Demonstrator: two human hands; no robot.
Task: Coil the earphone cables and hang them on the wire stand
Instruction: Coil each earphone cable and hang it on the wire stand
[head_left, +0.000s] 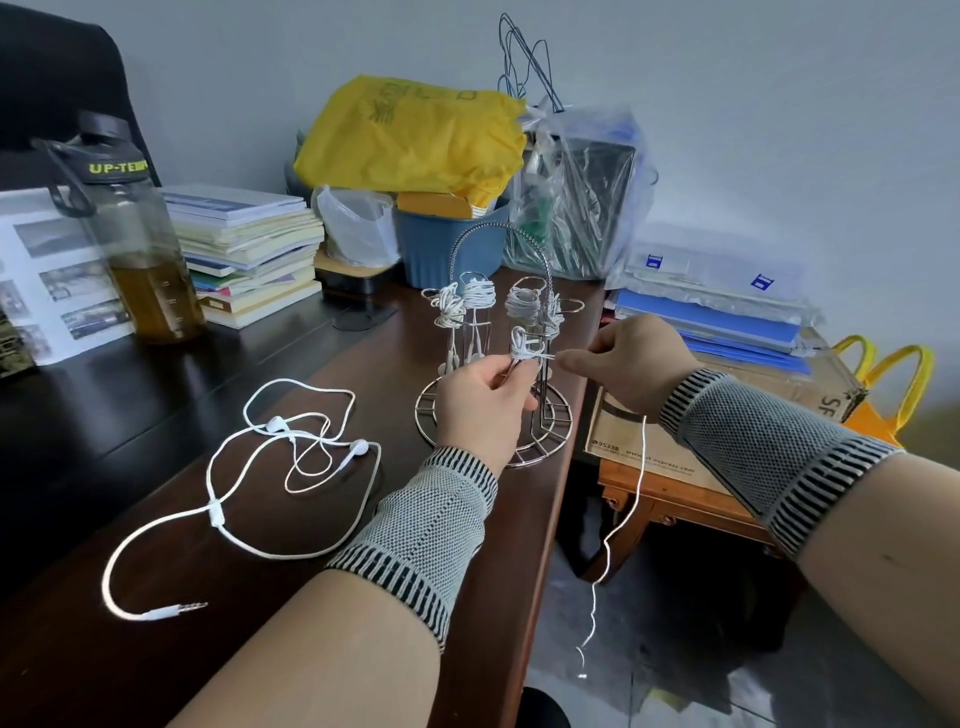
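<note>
The left hand (480, 397) pinches a small coil (522, 345) of white earphone cable between thumb and fingertips, just in front of the wire stand (493, 415). The right hand (631, 364) pinches the same cable's free run just to the right of the coil, so a short stretch lies taut and nearly level between the two grips. From the right grip the tail (621, 525) drops off the table edge and hangs toward the floor; much of it looks not yet wound.

The next wrap likely turns on this: the coil sits left of the right grip, its winding axis roughly across the view, so the right hand would circle the strand around the left fingers. The stand's uprights are touching or just behind the coil, so there is little room on the far side; open room lies toward the person and to the right, past the table edge (553, 519).

Four wound bundles (478, 293) already hang on the stand. A second, uncoiled earphone (291, 452) lies spread on the table to the left, nearer the left hand.
</note>
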